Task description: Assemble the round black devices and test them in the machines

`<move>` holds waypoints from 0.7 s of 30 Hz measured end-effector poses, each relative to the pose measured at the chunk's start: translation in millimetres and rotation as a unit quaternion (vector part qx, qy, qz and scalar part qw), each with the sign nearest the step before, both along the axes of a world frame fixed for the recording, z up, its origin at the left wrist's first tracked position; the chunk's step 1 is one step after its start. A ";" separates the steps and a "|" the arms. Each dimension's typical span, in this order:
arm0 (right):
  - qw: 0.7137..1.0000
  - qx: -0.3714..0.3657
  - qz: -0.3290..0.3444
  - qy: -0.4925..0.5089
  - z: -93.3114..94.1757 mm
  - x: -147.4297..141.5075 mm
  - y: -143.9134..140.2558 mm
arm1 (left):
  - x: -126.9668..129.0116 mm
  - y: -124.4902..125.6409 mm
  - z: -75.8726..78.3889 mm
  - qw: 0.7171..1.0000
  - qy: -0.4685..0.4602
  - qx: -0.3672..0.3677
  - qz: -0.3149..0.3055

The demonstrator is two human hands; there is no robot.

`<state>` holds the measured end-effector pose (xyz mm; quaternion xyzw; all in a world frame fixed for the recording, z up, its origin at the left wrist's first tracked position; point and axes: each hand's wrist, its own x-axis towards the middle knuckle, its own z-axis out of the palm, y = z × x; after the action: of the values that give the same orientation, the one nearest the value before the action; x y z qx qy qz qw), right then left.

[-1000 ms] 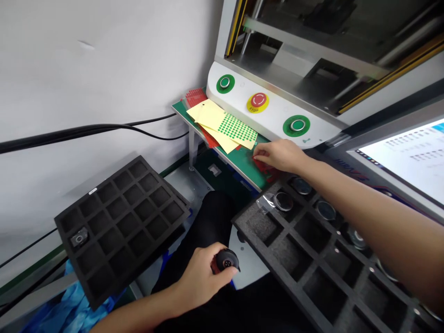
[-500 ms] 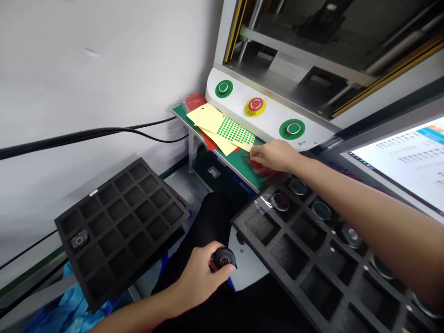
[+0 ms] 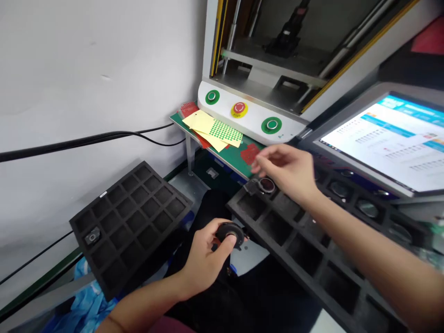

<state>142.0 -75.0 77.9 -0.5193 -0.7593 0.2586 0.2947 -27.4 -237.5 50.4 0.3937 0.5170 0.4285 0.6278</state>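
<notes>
White wall (image 3: 86, 60) at far left, black cables (image 3: 104, 138) strung across it. Right of the cables, a black foam tray (image 3: 132, 222), tilted, one small part in a corner cell. Right of that tray, left hand (image 3: 204, 259) closed around a round black part (image 3: 229, 233). Further right, second foam tray (image 3: 294, 245) under right hand (image 3: 287, 169), fingers pinched, contents too small to tell. Beyond it, green shelf (image 3: 232, 157) with sticker sheets (image 3: 215, 129), press machine (image 3: 263, 69), lit screen (image 3: 385, 138).

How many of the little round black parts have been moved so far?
One small black part sits in the left black foam tray. The left hand holds a round black part; the right hand hovers over the right foam tray, where several round parts remain.
</notes>
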 end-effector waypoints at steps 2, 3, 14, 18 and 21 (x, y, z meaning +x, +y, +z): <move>0.996 0.010 -0.031 0.087 14.4 5.2 -62.6 | 7.3 -3.3 6.1 1.000 -0.026 0.008 -0.006; 0.982 0.004 -0.055 0.181 19.5 8.1 -93.4 | 11.6 -5.1 8.1 0.999 -0.045 0.007 -0.013; 0.790 -0.099 -0.268 0.543 -3.0 7.1 -241.3 | 53.9 -31.0 28.6 0.956 0.006 0.166 -0.243; 0.750 -0.148 -0.218 0.606 6.0 24.5 -240.0 | 54.3 -28.1 42.8 0.895 0.036 0.263 -0.359; 0.731 -0.183 -0.185 0.631 7.0 39.9 -244.3 | 51.9 -21.7 49.2 0.865 0.060 0.250 -0.431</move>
<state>181.9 -319.3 84.8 -0.4104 -0.2256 0.6010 0.6476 24.5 -259.2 99.6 0.7462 0.2083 0.2061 0.5978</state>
